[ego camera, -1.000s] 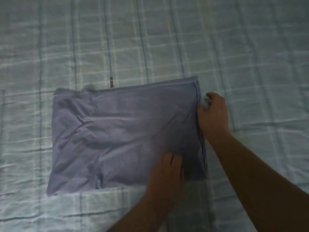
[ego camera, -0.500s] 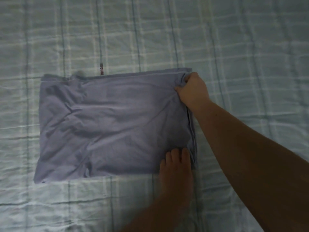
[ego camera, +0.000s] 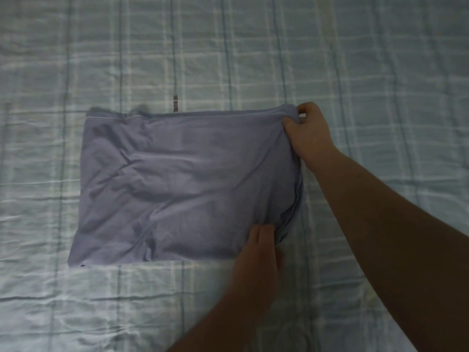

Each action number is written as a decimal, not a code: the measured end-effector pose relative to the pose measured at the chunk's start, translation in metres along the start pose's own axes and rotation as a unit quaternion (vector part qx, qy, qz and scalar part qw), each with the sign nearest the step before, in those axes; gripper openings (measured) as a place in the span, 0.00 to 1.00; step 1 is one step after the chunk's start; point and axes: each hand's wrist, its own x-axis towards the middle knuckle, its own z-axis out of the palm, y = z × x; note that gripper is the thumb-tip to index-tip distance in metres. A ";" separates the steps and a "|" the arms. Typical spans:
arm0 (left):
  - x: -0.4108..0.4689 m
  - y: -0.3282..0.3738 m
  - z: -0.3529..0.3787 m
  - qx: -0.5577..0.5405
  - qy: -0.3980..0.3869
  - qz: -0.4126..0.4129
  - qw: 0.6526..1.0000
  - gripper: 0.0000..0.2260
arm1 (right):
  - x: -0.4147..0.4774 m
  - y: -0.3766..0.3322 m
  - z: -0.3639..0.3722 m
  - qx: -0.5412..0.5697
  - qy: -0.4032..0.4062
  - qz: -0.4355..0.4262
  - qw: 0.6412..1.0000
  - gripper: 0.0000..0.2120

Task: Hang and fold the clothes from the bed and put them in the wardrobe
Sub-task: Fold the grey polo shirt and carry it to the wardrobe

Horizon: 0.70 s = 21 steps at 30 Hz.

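The bed [ego camera: 380, 72] fills the view and its edges are out of sight. It is covered by a pale green checked sheet [ego camera: 101, 313] with dark stripes, creased all over. A blue-grey garment [ego camera: 177, 186], folded to a rectangle, lies wrinkled on the sheet about the middle, long side across, its right end slightly raised. Just past its far edge a small lettered label [ego camera: 174, 104] sits on a dark stripe.

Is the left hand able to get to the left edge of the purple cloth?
Probably yes. The left hand rests on the near right corner of the purple cloth, and nothing lies on the cloth between it and the left edge. The arm would just need to stretch across.
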 end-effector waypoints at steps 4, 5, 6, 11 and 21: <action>-0.024 -0.030 -0.041 -0.088 0.081 -0.007 0.993 0.14 | -0.017 -0.038 0.020 0.069 0.037 -0.028 0.997 0.06; -0.029 -0.041 -0.053 -0.096 0.096 -0.017 0.991 0.14 | -0.024 -0.051 0.029 0.078 0.035 -0.033 0.996 0.06; -0.034 -0.051 -0.066 -0.106 0.113 -0.028 0.988 0.14 | -0.031 -0.065 0.039 0.089 0.027 -0.036 0.995 0.07; -0.055 -0.110 -0.139 -0.137 0.195 -0.093 0.967 0.18 | -0.060 -0.128 0.105 0.117 -0.013 -0.033 0.992 0.08; -0.062 -0.233 -0.236 -0.184 0.189 -0.231 0.937 0.12 | -0.088 -0.218 0.269 0.066 -0.088 -0.027 0.994 0.10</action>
